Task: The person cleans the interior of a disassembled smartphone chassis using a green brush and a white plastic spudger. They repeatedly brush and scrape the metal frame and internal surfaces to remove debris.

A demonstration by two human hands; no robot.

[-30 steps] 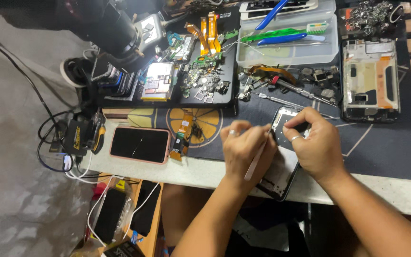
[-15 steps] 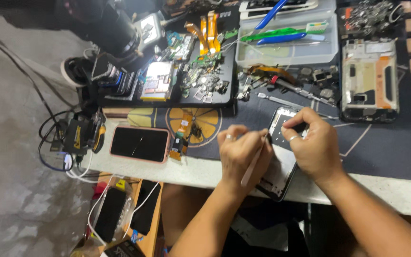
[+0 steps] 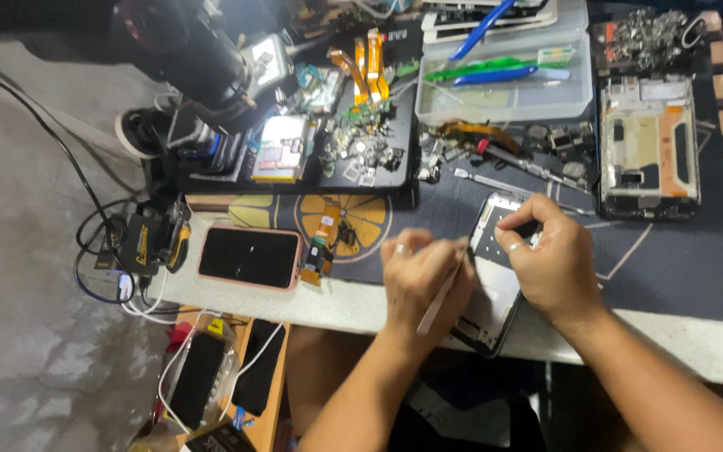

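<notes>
An opened phone frame (image 3: 495,276) is seen at the near edge of the table (image 3: 679,339), lying half on the dark work mat (image 3: 654,268) and half over the pale table edge. The right hand (image 3: 550,264) is laid over the upper part of the frame, fingers curled and pinched together at its top; whether anything small is gripped between them cannot be told. The left hand (image 3: 424,280) is closed around a thin pale tool (image 3: 441,293), held like a pen, its upper end pointed toward the frame's left edge and its lower end sticking out below the palm. Rings are worn on both hands.

To the left, a phone in a pink case (image 3: 250,257) is found face up with a dark screen, just beside a round orange-slice print (image 3: 345,222) on the mat, where small flex parts are scattered. Further back, a black tray of loose components (image 3: 361,151) is set, and next to it a clear plastic box (image 3: 504,84) is filled with blue and green tools. At the far right, a second stripped phone chassis (image 3: 648,146) is laid flat, well apart from the hands. A black microscope body (image 3: 186,50) is hung over the left rear of the table, and cables (image 3: 102,251) are trailed off the left edge.
</notes>
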